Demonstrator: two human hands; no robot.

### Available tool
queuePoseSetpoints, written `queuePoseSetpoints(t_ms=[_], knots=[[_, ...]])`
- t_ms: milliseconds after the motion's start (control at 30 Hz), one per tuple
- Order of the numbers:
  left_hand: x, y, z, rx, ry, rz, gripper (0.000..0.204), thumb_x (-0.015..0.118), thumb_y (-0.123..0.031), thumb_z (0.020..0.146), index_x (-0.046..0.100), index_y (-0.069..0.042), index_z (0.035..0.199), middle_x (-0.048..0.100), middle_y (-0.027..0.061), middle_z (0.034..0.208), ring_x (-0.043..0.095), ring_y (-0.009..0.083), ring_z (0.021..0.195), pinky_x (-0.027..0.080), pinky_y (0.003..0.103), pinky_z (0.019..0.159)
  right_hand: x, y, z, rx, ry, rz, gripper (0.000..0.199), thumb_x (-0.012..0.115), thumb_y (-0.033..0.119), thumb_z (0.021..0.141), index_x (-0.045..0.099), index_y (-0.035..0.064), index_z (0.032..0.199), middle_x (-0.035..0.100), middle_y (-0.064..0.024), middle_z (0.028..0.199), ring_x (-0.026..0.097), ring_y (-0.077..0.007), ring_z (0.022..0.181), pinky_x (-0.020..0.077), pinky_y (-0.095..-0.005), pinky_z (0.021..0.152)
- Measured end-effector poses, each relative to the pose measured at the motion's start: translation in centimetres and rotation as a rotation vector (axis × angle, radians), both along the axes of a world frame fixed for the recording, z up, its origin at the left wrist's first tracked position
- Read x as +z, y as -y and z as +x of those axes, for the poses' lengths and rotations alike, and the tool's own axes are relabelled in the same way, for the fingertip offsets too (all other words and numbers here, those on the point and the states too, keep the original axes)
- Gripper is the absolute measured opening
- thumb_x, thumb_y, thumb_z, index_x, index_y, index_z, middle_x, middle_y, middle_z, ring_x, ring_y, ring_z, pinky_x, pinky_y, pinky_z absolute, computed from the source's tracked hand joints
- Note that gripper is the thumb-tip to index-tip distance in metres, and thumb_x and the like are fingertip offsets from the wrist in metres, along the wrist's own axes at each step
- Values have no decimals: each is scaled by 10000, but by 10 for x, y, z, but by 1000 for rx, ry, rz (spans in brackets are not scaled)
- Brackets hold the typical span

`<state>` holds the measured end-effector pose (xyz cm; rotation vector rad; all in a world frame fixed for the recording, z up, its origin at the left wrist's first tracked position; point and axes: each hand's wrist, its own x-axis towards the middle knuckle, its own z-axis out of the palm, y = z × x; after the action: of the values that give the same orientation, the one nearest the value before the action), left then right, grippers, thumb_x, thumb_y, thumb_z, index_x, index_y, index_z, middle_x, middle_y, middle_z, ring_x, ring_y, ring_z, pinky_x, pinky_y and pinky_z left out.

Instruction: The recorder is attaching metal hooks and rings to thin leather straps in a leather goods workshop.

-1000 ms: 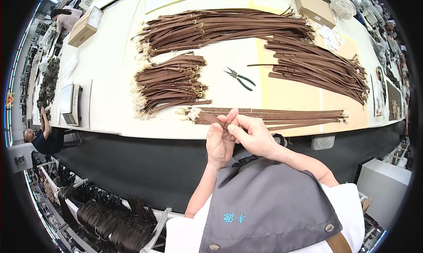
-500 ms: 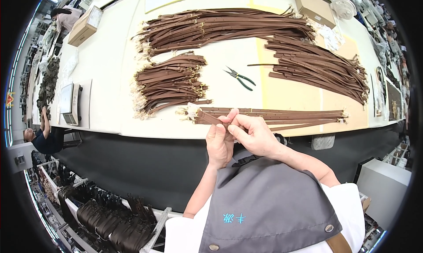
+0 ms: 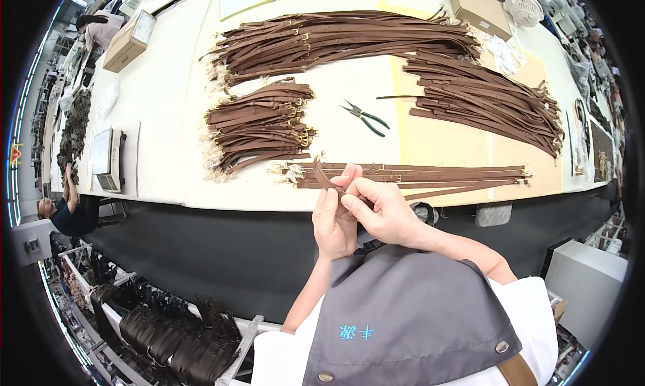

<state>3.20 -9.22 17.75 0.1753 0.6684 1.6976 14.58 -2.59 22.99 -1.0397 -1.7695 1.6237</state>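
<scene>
Over the table's front edge, both my hands meet on a brown strap (image 3: 324, 177). My left hand (image 3: 334, 221) is closed on it from the left, fingers and thumb pinching. From the right, my right hand (image 3: 381, 208) grips the same strap with thumb and fingertips together. A curved end of the strap sticks up past my left fingers; the part between my hands is mostly hidden. Just beyond lie several long straps (image 3: 457, 173) with gold-coloured hardware and clear wrapping at their ends.
Behind are a bundle of short buckled straps (image 3: 259, 120), a long strap pile (image 3: 349, 40) and another pile (image 3: 480, 104) at right. Green-handled pliers (image 3: 366, 118) lie between. A cardboard box (image 3: 478, 11) and white fan (image 3: 523, 10) stand far right. Another person (image 3: 70, 211) works at left.
The strap end by my left hand has swung up and now curves upward, where it lay slanting leftward before. Both hands keep their grip almost in place.
</scene>
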Motion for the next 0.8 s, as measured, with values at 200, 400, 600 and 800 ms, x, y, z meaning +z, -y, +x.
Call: queuePoseSetpoints(t_ms=[200, 400, 600, 800], knots=[[23, -1, -1, -5, -64, -85, 340, 398, -224, 1105, 549, -14, 1325, 478, 254, 1537, 446, 321, 1458, 380, 462, 1197, 3, 1, -4, -25, 54, 56, 127, 620, 107, 1009, 657, -9, 973, 709, -78, 849, 570, -106, 649, 471, -286, 599], [25, 1, 5, 34, -39, -87, 378, 364, -240, 1066, 547, -22, 1314, 434, 265, 1566, 405, 336, 1483, 326, 473, 1225, -4, 9, -7, -41, 35, 198, 96, 632, 105, 963, 662, 22, 923, 736, -141, 910, 707, -289, 721, 553, -386, 647], [23, 4, 6, -1, -17, -162, 427, 311, -260, 1075, 518, -15, 1357, 445, 226, 1574, 379, 311, 1498, 327, 454, 1227, -14, 10, -10, -54, -24, 346, 104, 650, 113, 944, 642, 29, 883, 744, -136, 925, 702, -307, 719, 549, -400, 630], [22, -2, 4, -13, -81, -200, 415, 264, -259, 1121, 505, -16, 1355, 478, 215, 1546, 442, 294, 1448, 368, 426, 1202, -10, 6, -10, -52, 65, 272, 146, 636, 121, 985, 627, 9, 891, 734, -159, 923, 693, -274, 718, 537, -363, 637]])
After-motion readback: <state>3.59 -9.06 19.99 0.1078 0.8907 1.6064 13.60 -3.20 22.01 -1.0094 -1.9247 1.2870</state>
